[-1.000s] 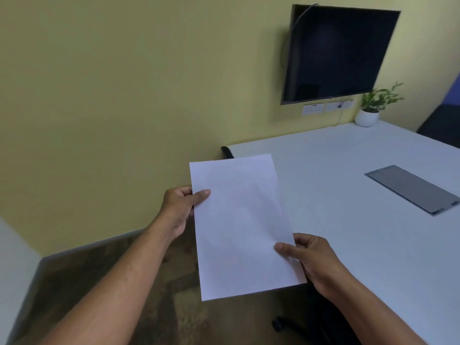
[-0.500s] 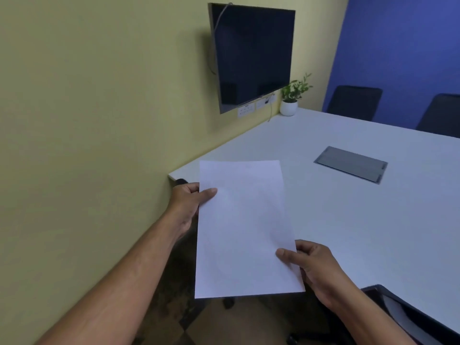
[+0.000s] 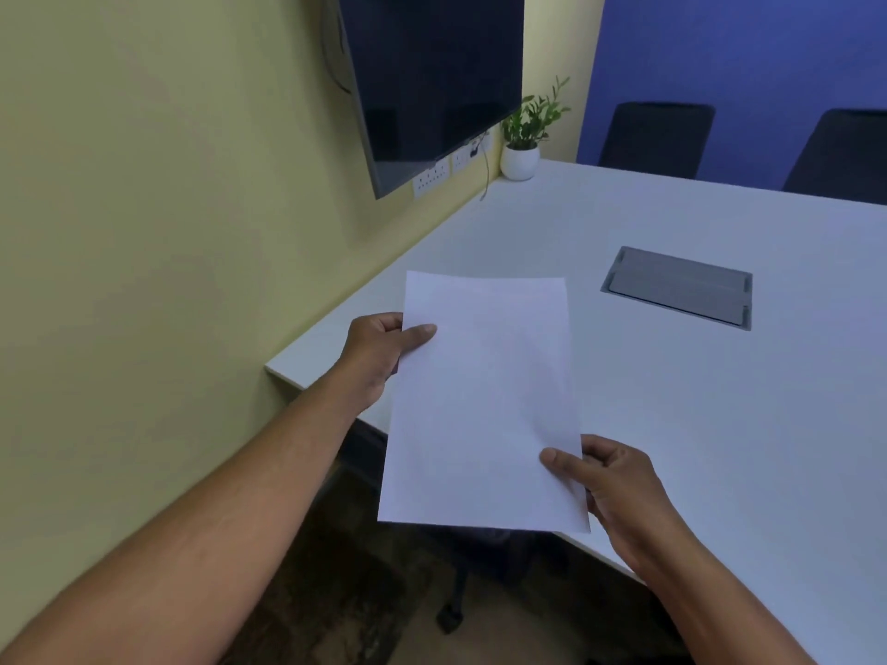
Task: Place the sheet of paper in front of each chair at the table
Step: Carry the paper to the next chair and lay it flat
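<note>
Single head-worn, wide-angle view, looking forward and down from a standing position at the near corner of the white rectangular table [image 3: 696,424]. The camera faces diagonally across the tabletop toward the far corner where the pale yellow wall [image 3: 168,184] meets the blue wall [image 3: 744,50]. Both forearms enter from the bottom edge; the left hand [image 3: 379,357] and right hand [image 3: 609,482], pinching a white sheet of paper [image 3: 485,400], lie closest to the lens at frame centre. Two black chair backs [image 3: 655,139] mark the far side. Wide-angle distortion tilts the wall-mounted dark screen [image 3: 432,79]. No second view is provided, so no overlap exists.
</note>
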The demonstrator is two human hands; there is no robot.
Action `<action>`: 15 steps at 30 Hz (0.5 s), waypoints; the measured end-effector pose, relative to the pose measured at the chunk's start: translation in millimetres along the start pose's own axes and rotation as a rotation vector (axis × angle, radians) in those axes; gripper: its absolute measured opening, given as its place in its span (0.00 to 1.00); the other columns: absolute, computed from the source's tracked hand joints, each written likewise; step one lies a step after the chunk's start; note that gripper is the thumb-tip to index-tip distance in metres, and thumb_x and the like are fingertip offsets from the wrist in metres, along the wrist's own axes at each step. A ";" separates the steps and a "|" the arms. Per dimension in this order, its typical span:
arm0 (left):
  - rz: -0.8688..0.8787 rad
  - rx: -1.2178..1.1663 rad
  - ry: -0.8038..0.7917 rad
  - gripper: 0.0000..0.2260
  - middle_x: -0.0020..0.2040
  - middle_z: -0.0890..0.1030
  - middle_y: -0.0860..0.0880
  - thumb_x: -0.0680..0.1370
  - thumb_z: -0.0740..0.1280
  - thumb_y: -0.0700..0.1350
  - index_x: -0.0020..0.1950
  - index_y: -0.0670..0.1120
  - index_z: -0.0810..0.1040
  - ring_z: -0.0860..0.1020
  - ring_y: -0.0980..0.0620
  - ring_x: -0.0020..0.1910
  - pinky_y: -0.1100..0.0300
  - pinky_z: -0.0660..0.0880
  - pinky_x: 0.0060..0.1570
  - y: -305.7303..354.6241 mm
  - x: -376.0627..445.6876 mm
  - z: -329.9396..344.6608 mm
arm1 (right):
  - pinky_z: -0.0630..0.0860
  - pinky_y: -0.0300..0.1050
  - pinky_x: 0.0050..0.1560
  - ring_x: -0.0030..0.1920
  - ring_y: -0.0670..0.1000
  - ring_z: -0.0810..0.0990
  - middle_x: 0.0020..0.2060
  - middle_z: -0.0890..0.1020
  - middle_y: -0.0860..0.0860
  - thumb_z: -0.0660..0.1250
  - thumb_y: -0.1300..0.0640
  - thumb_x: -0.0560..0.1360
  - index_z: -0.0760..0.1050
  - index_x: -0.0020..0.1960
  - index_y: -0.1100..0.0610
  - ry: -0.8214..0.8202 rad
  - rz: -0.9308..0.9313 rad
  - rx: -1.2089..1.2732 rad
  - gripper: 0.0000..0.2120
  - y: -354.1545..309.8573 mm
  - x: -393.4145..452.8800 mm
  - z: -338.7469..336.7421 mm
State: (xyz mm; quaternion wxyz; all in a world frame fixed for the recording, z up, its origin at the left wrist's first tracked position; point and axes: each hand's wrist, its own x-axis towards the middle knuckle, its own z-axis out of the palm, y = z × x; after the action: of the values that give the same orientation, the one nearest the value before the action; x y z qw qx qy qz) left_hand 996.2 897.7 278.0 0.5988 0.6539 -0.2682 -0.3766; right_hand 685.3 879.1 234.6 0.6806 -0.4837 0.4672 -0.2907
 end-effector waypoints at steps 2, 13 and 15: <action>-0.028 0.023 -0.037 0.13 0.54 0.90 0.43 0.77 0.80 0.40 0.60 0.38 0.87 0.89 0.42 0.54 0.49 0.86 0.56 -0.5 47.9 3.3 | 0.83 0.64 0.63 0.51 0.58 0.90 0.49 0.91 0.53 0.81 0.61 0.72 0.86 0.55 0.59 0.054 0.018 -0.012 0.12 -2.8 40.3 10.0; -0.133 0.055 -0.260 0.12 0.55 0.90 0.41 0.77 0.80 0.38 0.58 0.37 0.86 0.89 0.40 0.55 0.48 0.86 0.56 -31.5 227.0 24.6 | 0.83 0.63 0.63 0.53 0.57 0.90 0.50 0.91 0.52 0.80 0.60 0.74 0.87 0.54 0.56 0.257 0.087 0.047 0.10 16.0 154.6 63.1; -0.152 0.050 -0.287 0.11 0.55 0.89 0.41 0.76 0.80 0.39 0.57 0.38 0.86 0.89 0.41 0.54 0.48 0.86 0.56 -41.5 253.2 25.5 | 0.83 0.63 0.63 0.52 0.56 0.90 0.50 0.91 0.52 0.80 0.60 0.74 0.86 0.56 0.57 0.302 0.105 0.056 0.11 24.1 174.4 73.9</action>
State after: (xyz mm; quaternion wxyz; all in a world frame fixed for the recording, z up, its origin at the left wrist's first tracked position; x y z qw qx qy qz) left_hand 1116.3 685.6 193.7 0.5077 0.6266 -0.3099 -0.5035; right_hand 820.5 768.6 157.3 0.6301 -0.3901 0.5808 -0.3369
